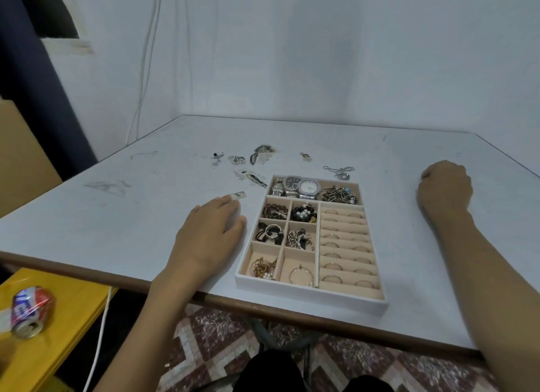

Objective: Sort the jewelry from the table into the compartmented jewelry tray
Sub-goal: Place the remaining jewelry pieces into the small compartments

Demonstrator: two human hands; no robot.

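Left hand (210,234) lies flat on the worktop (122,225), fingers straight and spread a little, palm down. Its longest fingertip touches a small silvery rectangular piece (241,194), which pokes out just past the nail. Just to the right of that hand, almost against the little finger, sits the jewelry tray (309,295), white-rimmed with beige lining.

In the tray, the far compartment nearest the left hand holds the watches (298,185). The square pockets on the hand's side are mostly filled with beads and chains, and the slotted column on the far side carries rows of rings (344,245).

Right hand (445,187) is well off to the tray's right, curled into a loose fist resting on the worktop. I see nothing held in it.

Beyond the left hand's fingertips there's loose jewelry scattered about: a dark patterned brooch (255,179) close in, a bigger tangled cluster (263,155) farther out, and a thin silver chain (340,171) just past the tray's far edge.

Down by my left elbow, off the worktop, lies a crushed can (30,311).
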